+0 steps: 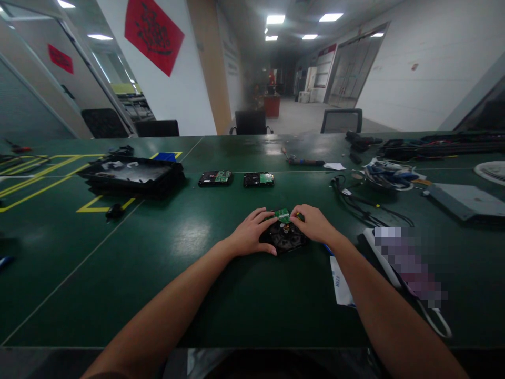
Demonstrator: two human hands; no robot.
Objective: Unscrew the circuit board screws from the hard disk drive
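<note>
I have the black drive [288,241] on the worktop [158,231] between both hands, green board [282,214] at its far end, long axis unclear to me with its edges covered. Left hand [251,232] takes the drive's left side, fingers spread wide, thumb by the near edge. Right hand [313,223] is nearer the board's right edge, fingers drawn together; whether they pinch it I cannot tell

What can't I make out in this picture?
All in the head view:
Black drive: left edge, partly covered by the left hand.
Right hand: whether it holds anything; too small to tell.
Pixelated item on the right: details masked by blocks.
Blue object: cut off by the left picture edge.
</note>
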